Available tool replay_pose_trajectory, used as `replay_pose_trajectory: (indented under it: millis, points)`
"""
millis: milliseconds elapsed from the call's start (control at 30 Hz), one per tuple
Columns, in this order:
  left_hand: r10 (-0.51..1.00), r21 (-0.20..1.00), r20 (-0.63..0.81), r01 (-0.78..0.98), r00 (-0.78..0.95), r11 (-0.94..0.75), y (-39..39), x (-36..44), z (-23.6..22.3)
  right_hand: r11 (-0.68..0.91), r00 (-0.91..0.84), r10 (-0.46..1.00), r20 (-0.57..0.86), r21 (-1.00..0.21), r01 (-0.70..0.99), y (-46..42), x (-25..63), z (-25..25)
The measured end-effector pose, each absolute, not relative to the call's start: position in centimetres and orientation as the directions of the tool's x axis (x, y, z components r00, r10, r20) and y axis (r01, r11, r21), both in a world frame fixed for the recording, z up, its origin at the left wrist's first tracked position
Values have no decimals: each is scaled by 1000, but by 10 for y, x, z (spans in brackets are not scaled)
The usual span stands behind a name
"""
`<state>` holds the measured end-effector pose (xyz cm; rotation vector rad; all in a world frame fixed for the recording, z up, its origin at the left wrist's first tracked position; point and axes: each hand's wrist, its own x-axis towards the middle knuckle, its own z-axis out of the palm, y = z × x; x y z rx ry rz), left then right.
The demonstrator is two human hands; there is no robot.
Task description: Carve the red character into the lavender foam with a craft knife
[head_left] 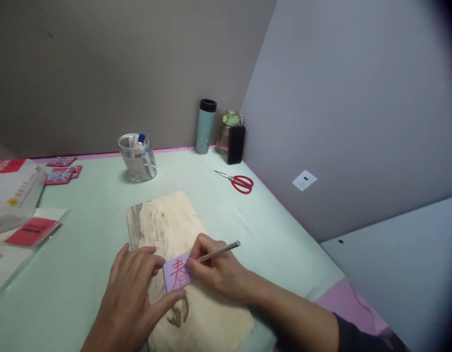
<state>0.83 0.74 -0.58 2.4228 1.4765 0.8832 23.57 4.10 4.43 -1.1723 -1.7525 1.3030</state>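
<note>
A small purple square block (170,275) lies on the wooden board (174,210), marked with a Chinese character in red lines. My left hand (136,288) steadies it, the thumb at its lower edge and the index finger at its upper left. In a pinch grip, my right hand (214,269) holds a slim pen-like tool (224,250) with a silver end over the block's right side. The tool's tip is hidden by my fingers, so I cannot tell whether it is a pen or a knife.
Red-handled scissors (242,184) lie beyond the board, near a phone (236,145), a green bottle (223,139) and a blue tumbler (205,128). A clear jar of pens (138,161) stands further left. At left are red character pieces (59,176), a white bag (18,190) and a plastic sleeve (13,274).
</note>
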Motion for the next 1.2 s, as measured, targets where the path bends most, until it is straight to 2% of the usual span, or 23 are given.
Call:
replay_pose_trajectory:
  millis: [233, 400, 600, 800, 900, 1000, 1200]
  points:
    - [785, 474, 414, 627, 460, -618, 9, -2, -11, 66, -382, 923, -44, -960, 271, 43, 237, 42]
    - [819, 537, 385, 618, 426, -574, 9, 2, -6, 56, -388, 921, -35, -974, 220, 42, 236, 45]
    - [811, 566, 331, 587, 482, -579, 14, 4, -4, 62, -420, 907, -34, -975, 211, 43, 237, 47]
    - [850, 585, 339, 616, 404, -527, 13, 5, -3, -35, -427, 897, -111, -983, 181, 44, 240, 41]
    - [855, 571, 362, 637, 372, -518, 12, 5, -5, 5, -443, 893, -81, -982, 191, 43, 242, 42]
    - [827, 554, 369, 613, 425, -563, 13, 5, -6, 93, -481, 876, -23, -972, 216, 42, 243, 46]
    - [864, 614, 353, 608, 358, -503, 11, 8, -4, 189, -477, 878, 40, -944, 270, 40, 241, 48]
